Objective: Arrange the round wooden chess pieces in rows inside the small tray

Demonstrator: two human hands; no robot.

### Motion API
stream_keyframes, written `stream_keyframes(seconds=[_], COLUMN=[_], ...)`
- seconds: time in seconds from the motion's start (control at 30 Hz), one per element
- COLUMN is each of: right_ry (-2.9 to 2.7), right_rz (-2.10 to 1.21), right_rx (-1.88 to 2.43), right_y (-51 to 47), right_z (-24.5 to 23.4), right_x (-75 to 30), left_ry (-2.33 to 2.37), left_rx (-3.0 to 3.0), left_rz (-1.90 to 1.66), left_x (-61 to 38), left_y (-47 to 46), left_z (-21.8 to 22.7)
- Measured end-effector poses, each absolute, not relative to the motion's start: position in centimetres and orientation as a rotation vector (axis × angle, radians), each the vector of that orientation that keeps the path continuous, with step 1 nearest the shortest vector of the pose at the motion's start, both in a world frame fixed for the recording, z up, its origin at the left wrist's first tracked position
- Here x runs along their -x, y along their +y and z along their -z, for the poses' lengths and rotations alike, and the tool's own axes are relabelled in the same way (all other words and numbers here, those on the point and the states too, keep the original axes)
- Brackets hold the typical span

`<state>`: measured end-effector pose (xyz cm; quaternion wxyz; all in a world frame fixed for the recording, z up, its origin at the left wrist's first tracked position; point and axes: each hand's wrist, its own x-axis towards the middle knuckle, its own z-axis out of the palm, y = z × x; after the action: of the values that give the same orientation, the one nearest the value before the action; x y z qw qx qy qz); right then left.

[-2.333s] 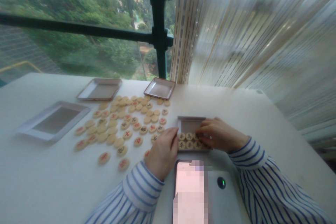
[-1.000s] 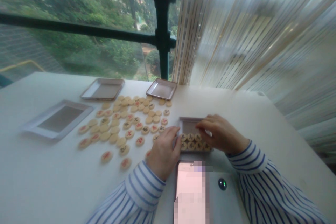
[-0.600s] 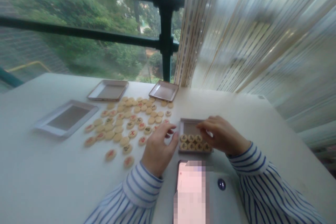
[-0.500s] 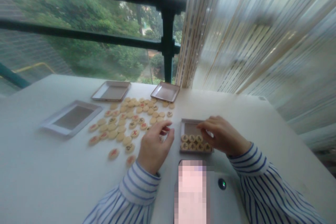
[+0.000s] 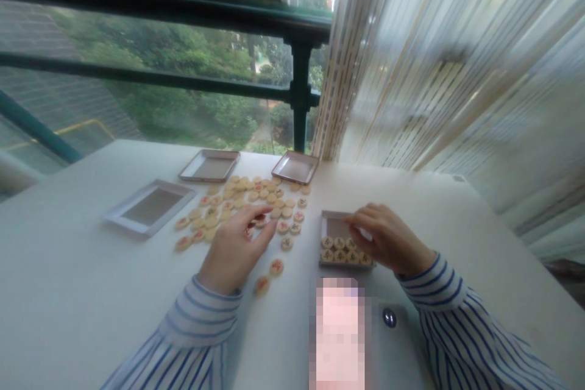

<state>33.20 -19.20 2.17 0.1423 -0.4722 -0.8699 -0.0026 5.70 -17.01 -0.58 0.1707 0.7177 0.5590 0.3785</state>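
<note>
Round wooden Chinese chess pieces (image 5: 196,215), some face down and others marked in red or black, lie scattered on the white table (image 5: 137,311). My left hand (image 5: 235,250) hovers over the near side of the pile, thumb and index finger apart, hiding some pieces beneath it. To the right stands a shallow box (image 5: 336,224) with two rows of black-marked pieces (image 5: 339,255) in its near half. Above the right side of this box, my right hand (image 5: 390,241) is loosely curled, its thumb and fingers apart. I see nothing in either hand.
A white tray (image 5: 116,219) lies left of the pile, and two shallow trays (image 5: 185,173) (image 5: 295,164) stand behind it. Nearest me are a phone-like object with a blurred screen (image 5: 340,335) and a pale device with a dark round button (image 5: 390,317). A railing and curtain border the table.
My left hand has moved left, away from the box and over the loose pieces, uncovering several of them. The right hand stays over the box. The camera view has shifted slightly.
</note>
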Motion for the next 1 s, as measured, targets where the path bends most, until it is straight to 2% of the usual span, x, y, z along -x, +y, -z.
stream_keyframes(seconds=[0.23, 0.5, 1.0], right_ry=[-2.576, -2.689, -2.834], right_rz=[0.041, 0.067, 0.052], right_rx=[1.423, 1.451, 1.403], right_y=[-18.9, -18.5, -17.7], right_z=[-2.7, -3.2, -2.2], right_x=[-31.4, -29.7, -27.3], left_ry=[1.555, 1.482, 1.658], left_rx=[-2.292, -2.464, -2.653], left_rz=[-0.939, -0.745, -0.520], left_x=[-5.3, -6.5, -7.9], left_y=[-17.1, -17.3, -17.6], left_z=[0.3, 2.4, 3.1])
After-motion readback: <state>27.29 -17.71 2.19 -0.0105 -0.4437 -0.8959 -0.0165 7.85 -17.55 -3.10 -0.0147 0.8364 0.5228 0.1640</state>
